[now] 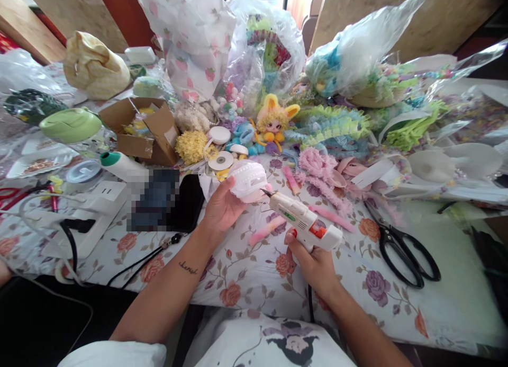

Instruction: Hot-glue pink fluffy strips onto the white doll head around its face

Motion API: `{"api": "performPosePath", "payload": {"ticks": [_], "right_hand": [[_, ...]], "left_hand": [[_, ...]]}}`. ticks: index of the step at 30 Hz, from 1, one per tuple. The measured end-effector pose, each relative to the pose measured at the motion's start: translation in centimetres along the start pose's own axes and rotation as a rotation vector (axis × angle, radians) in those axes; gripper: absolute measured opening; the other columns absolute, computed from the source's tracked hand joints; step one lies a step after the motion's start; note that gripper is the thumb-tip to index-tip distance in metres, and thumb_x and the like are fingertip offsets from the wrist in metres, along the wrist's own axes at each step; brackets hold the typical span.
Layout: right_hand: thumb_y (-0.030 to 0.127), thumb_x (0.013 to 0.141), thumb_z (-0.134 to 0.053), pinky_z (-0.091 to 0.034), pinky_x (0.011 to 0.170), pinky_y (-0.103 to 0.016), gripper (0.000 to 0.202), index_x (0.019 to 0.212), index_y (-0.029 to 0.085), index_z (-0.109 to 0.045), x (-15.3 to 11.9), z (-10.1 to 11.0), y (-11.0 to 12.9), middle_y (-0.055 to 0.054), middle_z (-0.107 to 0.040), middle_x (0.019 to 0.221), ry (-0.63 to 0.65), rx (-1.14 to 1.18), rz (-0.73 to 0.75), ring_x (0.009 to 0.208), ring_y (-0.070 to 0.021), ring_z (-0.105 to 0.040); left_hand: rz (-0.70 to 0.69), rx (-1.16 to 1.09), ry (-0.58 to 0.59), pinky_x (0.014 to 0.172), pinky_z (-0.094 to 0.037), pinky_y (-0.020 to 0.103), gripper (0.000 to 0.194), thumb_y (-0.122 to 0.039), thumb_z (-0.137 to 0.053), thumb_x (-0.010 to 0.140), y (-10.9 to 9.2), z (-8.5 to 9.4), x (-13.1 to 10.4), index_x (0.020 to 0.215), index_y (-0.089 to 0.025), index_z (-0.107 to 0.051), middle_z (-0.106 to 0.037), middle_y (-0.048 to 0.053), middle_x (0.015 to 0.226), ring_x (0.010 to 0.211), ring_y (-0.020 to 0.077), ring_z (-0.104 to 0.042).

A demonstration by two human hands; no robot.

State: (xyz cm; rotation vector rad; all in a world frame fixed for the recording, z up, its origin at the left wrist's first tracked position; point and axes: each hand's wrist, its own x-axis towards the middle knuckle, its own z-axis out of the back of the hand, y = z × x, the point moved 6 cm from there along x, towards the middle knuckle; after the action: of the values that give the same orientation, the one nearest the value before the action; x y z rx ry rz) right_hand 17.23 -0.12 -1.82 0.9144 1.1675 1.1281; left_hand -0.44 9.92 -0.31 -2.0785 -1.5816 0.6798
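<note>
My left hand (pixel 224 208) is closed around a small white and pale pink ribbed piece (pixel 249 180), raised above the flowered cloth. A white glue gun (pixel 301 216) with an orange part is in my right hand (pixel 313 261), with a finger at its trigger. Its dark nozzle points left and reaches the right edge of the white piece; whether it touches cannot be made out. Pink fuzzy strips (pixel 268 230) lie on the cloth below and right of the piece. Beyond the hands sits a doll with yellow ears (pixel 273 124).
Black-handled scissors (pixel 400 250) lie at the right. Left are a dark phone (pixel 186 203), a power strip (pixel 85 218) with cables and a thread cone (pixel 123 166). Behind stand an open cardboard box (pixel 164 128) and plastic bags (pixel 361 49). Pink yarn (pixel 317 166) lies right of centre.
</note>
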Motion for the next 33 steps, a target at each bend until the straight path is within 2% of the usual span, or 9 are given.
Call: {"api": "performPosePath", "payload": {"ticks": [5, 11, 18, 24, 29, 33], "right_hand": [[0.047, 0.087, -0.053, -0.048, 0.046, -0.024, 0.038, 0.063, 0.018, -0.055, -0.3, -0.8, -0.7, 0.000, -0.058, 0.045, 0.080, 0.060, -0.035, 0.043, -0.0140, -0.057], [0.045, 0.086, -0.055, -0.046, 0.044, -0.023, 0.036, 0.060, 0.020, -0.051, -0.1, 0.0, -0.2, 0.001, -0.057, 0.045, -0.006, 0.027, -0.026, 0.043, -0.0141, -0.057], [0.045, 0.088, -0.052, -0.048, 0.051, -0.024, 0.036, 0.063, 0.019, -0.056, -0.4, -0.6, -0.8, -0.001, -0.059, 0.047, 0.082, -0.017, -0.074, 0.048, -0.0146, -0.059], [0.043, 0.087, -0.053, -0.047, 0.047, -0.024, 0.037, 0.059, 0.020, -0.052, -0.1, -0.2, -0.1, 0.000, -0.057, 0.044, 0.026, 0.028, 0.003, 0.043, -0.0138, -0.056], [0.041, 0.083, -0.060, -0.048, 0.050, -0.024, 0.026, 0.069, 0.019, -0.060, 0.0, 0.7, -0.4, 0.002, -0.059, 0.051, -0.036, -0.008, -0.002, 0.047, -0.0140, -0.058], [0.045, 0.086, -0.056, -0.048, 0.050, -0.025, 0.032, 0.070, 0.018, -0.066, -0.2, 0.4, -0.5, 0.000, -0.061, 0.051, 0.015, -0.036, -0.013, 0.048, -0.0147, -0.059]], "left_hand": [[-0.009, -0.001, -0.003, 0.100, -0.045, 0.047, 0.046, -0.030, -0.059, 0.084, 0.1, 0.2, 0.1, 0.127, -0.017, -0.053, -0.063, 0.011, 0.124, 0.124, 0.0322, -0.051], [0.004, 0.033, -0.025, 0.092, -0.049, 0.044, 0.045, -0.032, -0.058, 0.085, 0.0, 0.1, 0.0, 0.125, -0.013, -0.055, -0.061, 0.015, 0.125, 0.121, 0.0338, -0.053], [-0.006, 0.029, 0.014, 0.099, -0.045, 0.048, 0.043, -0.032, -0.060, 0.084, 0.0, 0.0, 0.0, 0.122, -0.014, -0.057, -0.063, 0.013, 0.123, 0.121, 0.0334, -0.053], [-0.001, 0.018, -0.017, 0.095, -0.047, 0.046, 0.048, -0.034, -0.061, 0.083, 0.0, 0.2, 0.0, 0.126, -0.013, -0.054, -0.060, 0.015, 0.127, 0.125, 0.0345, -0.050], [-0.011, 0.023, -0.009, 0.091, -0.049, 0.044, 0.049, -0.035, -0.060, 0.082, -0.2, -0.2, 0.0, 0.126, -0.013, -0.053, -0.060, 0.016, 0.126, 0.123, 0.0343, -0.051], [-0.008, 0.027, -0.012, 0.089, -0.049, 0.044, 0.051, -0.035, -0.059, 0.082, -0.3, -0.2, 0.0, 0.127, -0.013, -0.052, -0.061, 0.016, 0.123, 0.119, 0.0346, -0.053]]}}
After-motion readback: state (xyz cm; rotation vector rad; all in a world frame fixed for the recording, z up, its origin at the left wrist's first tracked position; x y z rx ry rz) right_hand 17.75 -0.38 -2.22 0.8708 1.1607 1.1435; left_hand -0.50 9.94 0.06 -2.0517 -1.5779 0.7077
